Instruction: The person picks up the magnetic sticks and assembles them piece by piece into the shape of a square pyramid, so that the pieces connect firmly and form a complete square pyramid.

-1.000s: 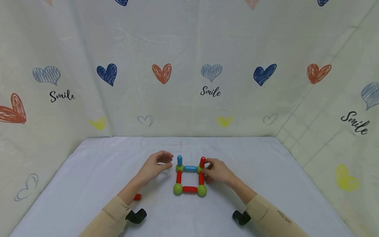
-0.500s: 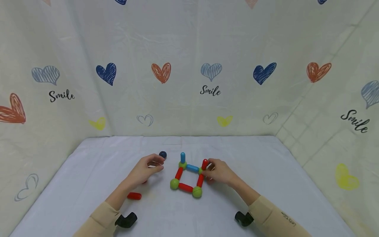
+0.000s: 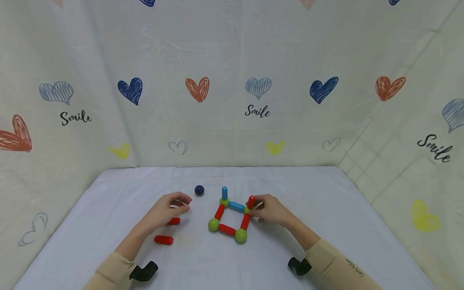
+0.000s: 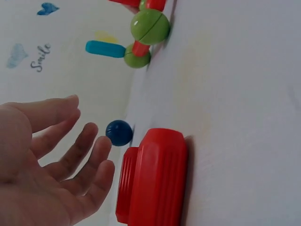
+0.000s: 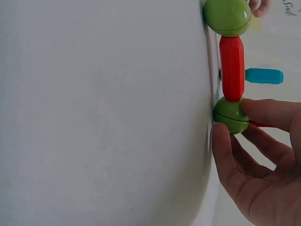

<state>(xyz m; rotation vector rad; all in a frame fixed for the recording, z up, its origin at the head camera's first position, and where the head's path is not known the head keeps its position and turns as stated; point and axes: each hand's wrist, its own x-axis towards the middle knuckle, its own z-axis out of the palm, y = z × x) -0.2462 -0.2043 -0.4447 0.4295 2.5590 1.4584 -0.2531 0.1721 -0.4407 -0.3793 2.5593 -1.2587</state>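
A square of red rods and one blue rod, joined by green balls, lies mid-table, slightly turned. From its far left ball rises an upright blue rod; a red rod stands at the far right corner. There my right hand pinches the green ball between thumb and fingers. My left hand holds nothing, its fingers loosely bent and apart. Below it lie two loose red rods, one partly hidden by the hand in the head view. Beyond its fingertips sits a dark blue ball.
A white cloth covers the table. Behind it hangs a pale curtain printed with hearts and "Smile". Black curved pieces show at both sleeve cuffs.
My left hand has drawn back left from the frame, uncovering the dark blue ball and the red rods. The square has turned a little, with my right hand still at its far right corner.
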